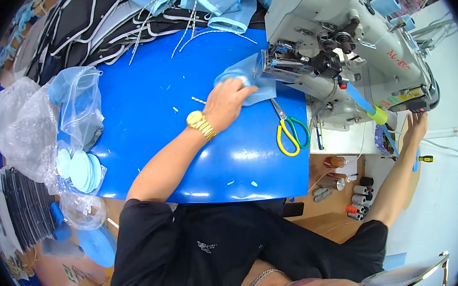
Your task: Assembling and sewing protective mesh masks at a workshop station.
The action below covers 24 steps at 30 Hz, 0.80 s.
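Fabric partly hidden under left hand.

The work surface is glossy bright blue; at its far right edge the sewing machine is pale grey-green, with a red mark on its arm; the cloth piece before the machine is light blue mesh; the scissors below it have yellow and green handles; the wristwatch left of the scissors is gold; the shirt is black.
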### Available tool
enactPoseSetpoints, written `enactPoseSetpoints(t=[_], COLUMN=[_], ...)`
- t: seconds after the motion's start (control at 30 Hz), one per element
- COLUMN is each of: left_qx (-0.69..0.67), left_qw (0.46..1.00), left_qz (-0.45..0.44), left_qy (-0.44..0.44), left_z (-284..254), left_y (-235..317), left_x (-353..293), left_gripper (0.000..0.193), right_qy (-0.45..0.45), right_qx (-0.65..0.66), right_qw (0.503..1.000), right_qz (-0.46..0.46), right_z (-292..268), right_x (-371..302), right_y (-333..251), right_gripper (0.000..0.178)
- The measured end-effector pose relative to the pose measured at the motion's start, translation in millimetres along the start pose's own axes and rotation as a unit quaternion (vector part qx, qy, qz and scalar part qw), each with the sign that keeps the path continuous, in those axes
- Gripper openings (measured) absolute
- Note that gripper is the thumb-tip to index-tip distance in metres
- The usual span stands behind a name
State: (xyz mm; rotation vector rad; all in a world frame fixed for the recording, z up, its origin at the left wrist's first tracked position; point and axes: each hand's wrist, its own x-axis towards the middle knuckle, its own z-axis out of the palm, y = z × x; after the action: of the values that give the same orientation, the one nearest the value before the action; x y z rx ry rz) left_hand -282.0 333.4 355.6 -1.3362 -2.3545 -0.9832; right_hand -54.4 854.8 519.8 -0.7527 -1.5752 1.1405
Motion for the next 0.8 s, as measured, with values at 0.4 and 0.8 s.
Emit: enactPoseSetpoints(t=[0.4, 0.8], left_qx=[-0.41, -0.102], left_qw=[0.807, 0.92], left_qz=[-0.335, -0.358], left_qy=[0.261, 0.123], left_z=[-131, -218], left_y=[-14, 16], left_x=[-150, -130], left_gripper=[0.016, 0.018], right_qy=[-0.306, -0.404], right_qx=[0.086, 0.055], right_qw=[0.941, 0.904], right_qz=[0.115, 0.131], right_z=[103, 116], right_x=[-369, -414], right_y=[34, 39], right_gripper=[0.022, 0.017])
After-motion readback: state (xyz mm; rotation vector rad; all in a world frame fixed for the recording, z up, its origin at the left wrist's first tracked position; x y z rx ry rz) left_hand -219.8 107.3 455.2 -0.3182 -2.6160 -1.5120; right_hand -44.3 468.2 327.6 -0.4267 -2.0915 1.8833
